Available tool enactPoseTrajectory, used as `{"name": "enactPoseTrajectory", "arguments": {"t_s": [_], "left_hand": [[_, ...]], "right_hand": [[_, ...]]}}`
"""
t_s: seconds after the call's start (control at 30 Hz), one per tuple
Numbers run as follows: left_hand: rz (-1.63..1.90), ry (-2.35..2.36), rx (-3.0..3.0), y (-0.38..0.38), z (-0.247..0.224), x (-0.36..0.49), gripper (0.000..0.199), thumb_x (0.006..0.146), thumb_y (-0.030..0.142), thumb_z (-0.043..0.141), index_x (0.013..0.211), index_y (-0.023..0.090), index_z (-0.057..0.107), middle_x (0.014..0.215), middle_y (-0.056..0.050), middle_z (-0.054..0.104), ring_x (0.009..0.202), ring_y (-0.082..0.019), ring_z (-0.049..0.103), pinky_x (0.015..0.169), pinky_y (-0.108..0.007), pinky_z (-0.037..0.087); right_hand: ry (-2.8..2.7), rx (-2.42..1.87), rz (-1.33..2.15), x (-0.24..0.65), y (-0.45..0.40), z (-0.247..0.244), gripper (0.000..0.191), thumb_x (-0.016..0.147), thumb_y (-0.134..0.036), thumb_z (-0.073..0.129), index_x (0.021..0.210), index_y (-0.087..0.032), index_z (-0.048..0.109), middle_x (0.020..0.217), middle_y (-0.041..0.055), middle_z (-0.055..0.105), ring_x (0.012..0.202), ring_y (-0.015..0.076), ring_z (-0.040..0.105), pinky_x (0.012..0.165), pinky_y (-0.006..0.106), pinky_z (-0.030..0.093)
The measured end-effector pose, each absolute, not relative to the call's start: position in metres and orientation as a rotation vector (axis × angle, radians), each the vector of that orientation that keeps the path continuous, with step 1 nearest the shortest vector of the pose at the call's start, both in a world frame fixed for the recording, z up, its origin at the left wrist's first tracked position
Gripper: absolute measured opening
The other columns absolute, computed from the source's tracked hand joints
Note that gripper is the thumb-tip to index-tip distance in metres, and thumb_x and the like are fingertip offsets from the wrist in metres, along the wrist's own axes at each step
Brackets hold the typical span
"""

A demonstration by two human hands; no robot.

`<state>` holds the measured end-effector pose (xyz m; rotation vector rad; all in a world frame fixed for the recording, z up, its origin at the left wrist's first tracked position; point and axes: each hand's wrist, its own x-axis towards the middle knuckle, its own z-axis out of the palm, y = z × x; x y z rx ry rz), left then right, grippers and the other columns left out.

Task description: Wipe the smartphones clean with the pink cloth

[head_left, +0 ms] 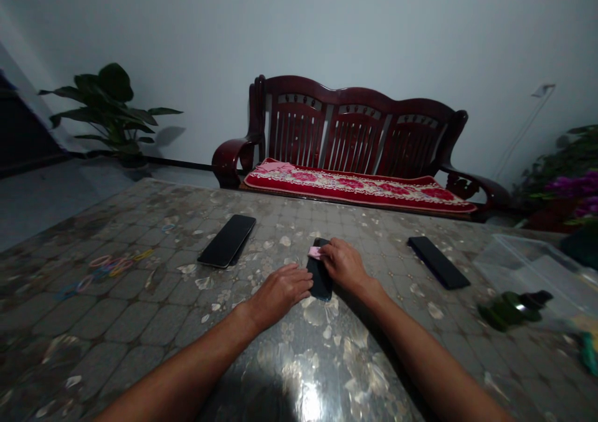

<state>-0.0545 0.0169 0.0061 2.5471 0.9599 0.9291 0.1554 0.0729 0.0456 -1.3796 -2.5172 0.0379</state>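
Observation:
A dark smartphone (321, 283) lies flat on the table in front of me. My right hand (344, 262) pinches a small folded pink cloth (315, 252) against the upper part of its screen. At the phone's left edge my left hand (283, 290) lies flat, fingers stretched out and fingertips touching the side. Another black phone (228, 240) rests to the left of my hands. A third dark phone (438, 262) lies off to the right.
Colourful rubber bands (112, 265) lie scattered on the left of the patterned tablecloth (196, 322). At the right are a green bottle (507, 310) lying on its side and a clear plastic box (527, 260). A wooden bench (359, 129) stands beyond the table, beside a potted plant (114, 107).

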Motion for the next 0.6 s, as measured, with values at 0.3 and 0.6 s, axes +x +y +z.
{"name": "enactPoseTrajectory", "arguments": {"t_s": [0.3, 0.6], "left_hand": [[0.805, 1.013, 2.778, 0.018, 0.009, -0.056, 0.021, 0.099, 0.026, 0.053, 0.105, 0.021, 0.072, 0.112, -0.008, 0.075, 0.106, -0.02, 0.07, 0.108, -0.041, 0.044], [0.801, 1.068, 2.714, 0.025, 0.007, -0.065, 0.02, 0.098, 0.023, 0.055, 0.109, 0.023, 0.072, 0.116, -0.007, 0.075, 0.108, -0.021, 0.069, 0.111, -0.048, 0.038]], "right_hand": [[-2.576, -1.117, 0.172, 0.165, 0.065, 0.048, 0.016, 0.085, -0.014, 0.059, 0.093, -0.02, 0.072, 0.107, 0.0073, 0.064, 0.099, 0.0205, 0.055, 0.084, 0.03, 0.04], [-2.646, -1.126, 0.088, 0.162, 0.061, 0.045, 0.023, 0.092, -0.011, 0.052, 0.101, -0.019, 0.071, 0.098, 0.0072, 0.067, 0.092, 0.0202, 0.056, 0.08, 0.031, 0.037]]}}
